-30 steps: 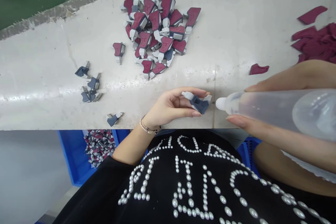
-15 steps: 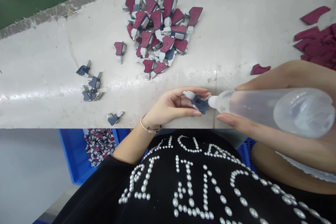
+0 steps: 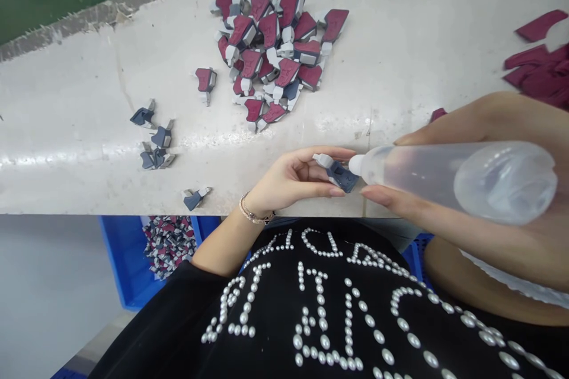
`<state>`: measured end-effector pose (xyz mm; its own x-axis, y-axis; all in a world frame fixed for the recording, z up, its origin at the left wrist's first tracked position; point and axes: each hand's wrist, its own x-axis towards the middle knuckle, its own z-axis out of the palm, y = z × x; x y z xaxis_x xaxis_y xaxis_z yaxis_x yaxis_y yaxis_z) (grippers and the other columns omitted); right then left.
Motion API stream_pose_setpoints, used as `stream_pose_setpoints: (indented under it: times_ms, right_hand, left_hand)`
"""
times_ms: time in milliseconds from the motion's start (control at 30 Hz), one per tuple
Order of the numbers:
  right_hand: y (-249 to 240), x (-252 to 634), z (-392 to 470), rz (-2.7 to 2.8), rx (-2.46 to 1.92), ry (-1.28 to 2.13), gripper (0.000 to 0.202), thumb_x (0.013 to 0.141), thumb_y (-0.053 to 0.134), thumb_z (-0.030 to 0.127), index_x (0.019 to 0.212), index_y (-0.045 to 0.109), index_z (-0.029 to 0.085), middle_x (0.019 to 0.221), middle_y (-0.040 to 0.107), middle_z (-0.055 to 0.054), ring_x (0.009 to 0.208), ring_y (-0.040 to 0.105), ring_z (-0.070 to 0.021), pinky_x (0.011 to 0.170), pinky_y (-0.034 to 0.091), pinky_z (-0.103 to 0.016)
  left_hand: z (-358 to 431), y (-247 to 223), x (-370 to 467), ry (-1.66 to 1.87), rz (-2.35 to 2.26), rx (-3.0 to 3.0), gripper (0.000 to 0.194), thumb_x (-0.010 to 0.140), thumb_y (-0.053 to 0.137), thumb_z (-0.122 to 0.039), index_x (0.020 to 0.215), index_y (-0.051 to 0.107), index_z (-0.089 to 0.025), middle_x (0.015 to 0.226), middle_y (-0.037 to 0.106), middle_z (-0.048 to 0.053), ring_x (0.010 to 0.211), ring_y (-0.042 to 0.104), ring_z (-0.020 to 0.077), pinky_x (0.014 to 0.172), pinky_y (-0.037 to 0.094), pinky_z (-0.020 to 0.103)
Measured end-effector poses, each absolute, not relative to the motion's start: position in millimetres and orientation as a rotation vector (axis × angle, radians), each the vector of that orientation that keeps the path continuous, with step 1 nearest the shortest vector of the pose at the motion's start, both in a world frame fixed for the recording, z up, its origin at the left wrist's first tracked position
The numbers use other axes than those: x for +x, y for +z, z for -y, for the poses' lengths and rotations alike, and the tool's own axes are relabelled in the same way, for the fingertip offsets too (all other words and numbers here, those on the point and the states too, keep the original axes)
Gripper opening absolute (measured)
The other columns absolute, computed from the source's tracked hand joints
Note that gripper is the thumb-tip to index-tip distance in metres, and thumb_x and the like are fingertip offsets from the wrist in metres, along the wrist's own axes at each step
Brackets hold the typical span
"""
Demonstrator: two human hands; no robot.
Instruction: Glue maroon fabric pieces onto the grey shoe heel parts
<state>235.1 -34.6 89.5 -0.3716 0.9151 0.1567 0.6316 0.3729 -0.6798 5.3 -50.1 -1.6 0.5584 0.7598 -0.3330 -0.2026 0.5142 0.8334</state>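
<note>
My left hand (image 3: 296,180) is closed on a small dark blue and light grey plastic part (image 3: 341,177), held near the table's front edge. My right hand (image 3: 448,204) grips a translucent squeeze bottle (image 3: 427,169) lying nearly level, its white nozzle pointing left at the part. The nozzle tip is at the part's upper right side; whether they touch I cannot tell. Clear liquid shows inside the bottle. A maroon piece (image 3: 438,114) lies on the table, half hidden behind my right hand.
A heap of assembled maroon, grey and blue parts (image 3: 269,32) sits mid-table, with one such part (image 3: 205,80) left of it. Several blue-grey parts (image 3: 160,137) lie further left. Loose maroon pieces (image 3: 544,74) pile at right. A blue bin (image 3: 118,266) of parts stands below the table edge.
The bottle's nozzle has shifted slightly left and up along the part, and my right hand with it. The left hand still holds the part, slightly turned. The view has shifted a little.
</note>
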Motion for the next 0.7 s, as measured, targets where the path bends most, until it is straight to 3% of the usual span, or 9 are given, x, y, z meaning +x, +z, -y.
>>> stream_pose_setpoints:
  times_ms: [267, 700]
  right_hand:
    - [92, 241, 36, 2.163, -1.337, 0.740, 0.038, 0.093, 0.067, 0.064, 0.092, 0.058, 0.027, 0.078, 0.062, 0.004, 0.055, 0.059, -0.0098, 0.041, 0.041, -0.029]
    - [96, 250, 41, 2.117, -1.508, 0.824, 0.044, 0.087, 0.071, 0.070, 0.088, 0.059, 0.027, 0.073, 0.061, 0.004, 0.056, 0.057, -0.0113, 0.044, 0.040, -0.032]
  left_hand:
    - [47, -1, 9, 0.699, -0.696, 0.736, 0.047, 0.075, 0.089, -0.023, 0.120, 0.075, -0.026, 0.125, 0.076, 0.005, 0.089, 0.076, 0.0143, 0.089, 0.063, 0.028]
    - [49, -7, 3, 0.741, -0.648, 0.757, 0.051, 0.077, 0.086, -0.013, 0.123, 0.074, -0.031, 0.131, 0.075, 0.002, 0.106, 0.077, 0.0166, 0.092, 0.064, 0.026]
